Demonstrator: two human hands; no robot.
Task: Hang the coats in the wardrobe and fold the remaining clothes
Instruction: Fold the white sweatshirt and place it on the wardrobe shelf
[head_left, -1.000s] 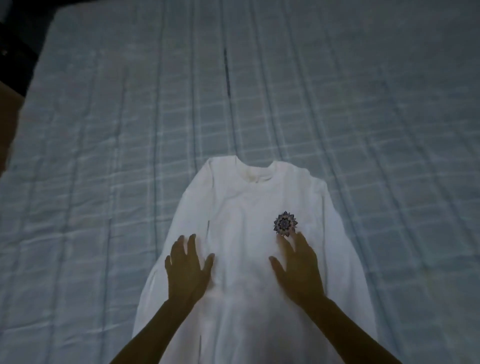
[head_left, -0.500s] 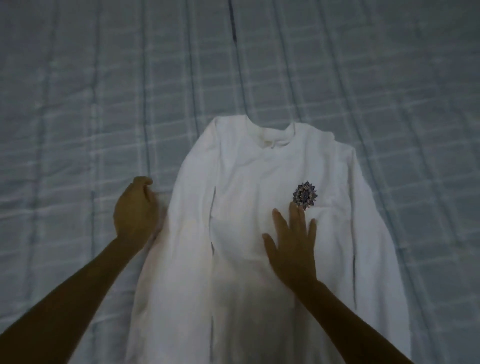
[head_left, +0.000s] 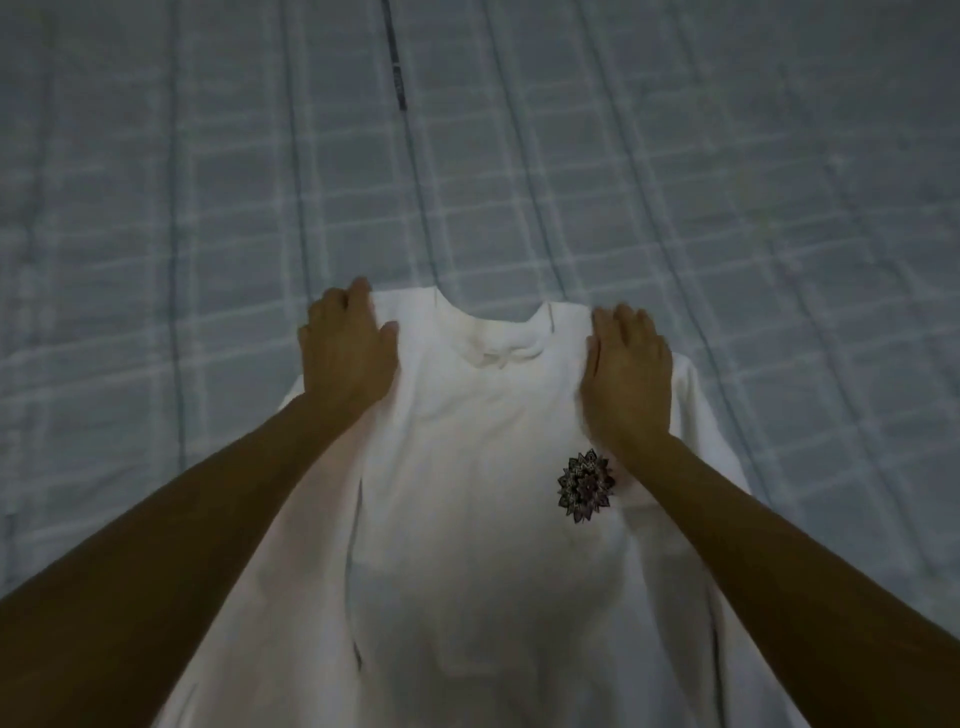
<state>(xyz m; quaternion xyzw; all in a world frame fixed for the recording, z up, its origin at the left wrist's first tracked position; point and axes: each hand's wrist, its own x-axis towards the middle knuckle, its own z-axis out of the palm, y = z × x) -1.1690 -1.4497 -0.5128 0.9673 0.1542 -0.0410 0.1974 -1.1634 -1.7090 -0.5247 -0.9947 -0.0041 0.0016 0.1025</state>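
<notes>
Half a second ago your left hand (head_left: 345, 353) was curled on the checked bedspread (head_left: 208, 182) beside the sleeve, and your right hand (head_left: 626, 374) lay flat on the chest below the flower emblem (head_left: 584, 486). Both are now up at the shoulders, either side of the collar (head_left: 498, 338).

Left: thumb on top of the shoulder fabric, fingers curled over its edge, gripping it. Right: fingers straight, palm pressed flat on the other shoulder, holding nothing.

The white long-sleeved top (head_left: 467, 493) lies front up on the bedspread. The collar points to the far side and the hem runs out of view at the near side. The sleeves lie along the body. The fabric is mostly smooth, with faint creases under the collar.
</notes>
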